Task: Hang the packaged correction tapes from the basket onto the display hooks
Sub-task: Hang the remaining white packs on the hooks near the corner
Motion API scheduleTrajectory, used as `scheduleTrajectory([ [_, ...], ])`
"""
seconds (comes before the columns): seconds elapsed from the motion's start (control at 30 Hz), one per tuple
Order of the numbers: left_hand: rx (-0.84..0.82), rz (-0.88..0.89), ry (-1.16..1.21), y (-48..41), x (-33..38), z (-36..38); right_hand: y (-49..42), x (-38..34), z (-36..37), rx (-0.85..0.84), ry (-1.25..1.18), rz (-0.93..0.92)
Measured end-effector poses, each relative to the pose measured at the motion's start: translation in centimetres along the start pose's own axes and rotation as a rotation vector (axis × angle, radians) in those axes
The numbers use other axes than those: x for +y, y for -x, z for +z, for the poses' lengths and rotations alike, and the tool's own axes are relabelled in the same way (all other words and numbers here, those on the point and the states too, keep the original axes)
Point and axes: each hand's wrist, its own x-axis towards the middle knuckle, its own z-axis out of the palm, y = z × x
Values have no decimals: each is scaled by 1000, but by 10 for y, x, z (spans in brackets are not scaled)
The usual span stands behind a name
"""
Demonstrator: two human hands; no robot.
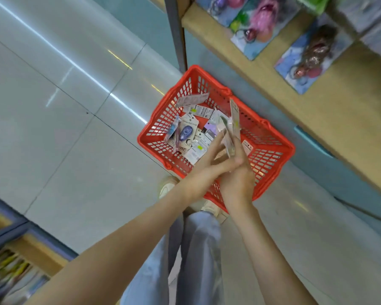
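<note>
A red plastic basket [271,137] stands on the floor below me, with several packaged correction tapes [188,132] lying loose in it. Both hands meet over the basket. My right hand [238,179] grips a small upright stack of packaged tapes [233,126], seen edge-on. My left hand [207,161] reaches across with its fingers stretched against the lower part of that stack, thumb lying over the right hand. No display hooks are visible.
A wooden shelf unit [317,111] runs along the right, carrying packaged toys [310,56]. Another shelf with stock [11,271] sits at the lower left. My legs and shoes [166,188] stand just behind the basket on a glossy tiled floor [64,128].
</note>
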Motion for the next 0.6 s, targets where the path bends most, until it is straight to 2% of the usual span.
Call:
scheduleTrajectory([
  [0.1, 98, 120, -25, 13, 20, 11, 5, -24, -1, 69, 105, -80],
  [0.17, 166, 124, 51, 16, 22, 5, 7, -26, 5, 62, 194, -183],
  [0.33, 279, 42, 176, -5, -7, -39, 4, 7, 43, -188, 141, -175],
  [0.6, 336, -63, 120, -94, -77, -109, -42, 98, 130, -454, -35, -95],
])
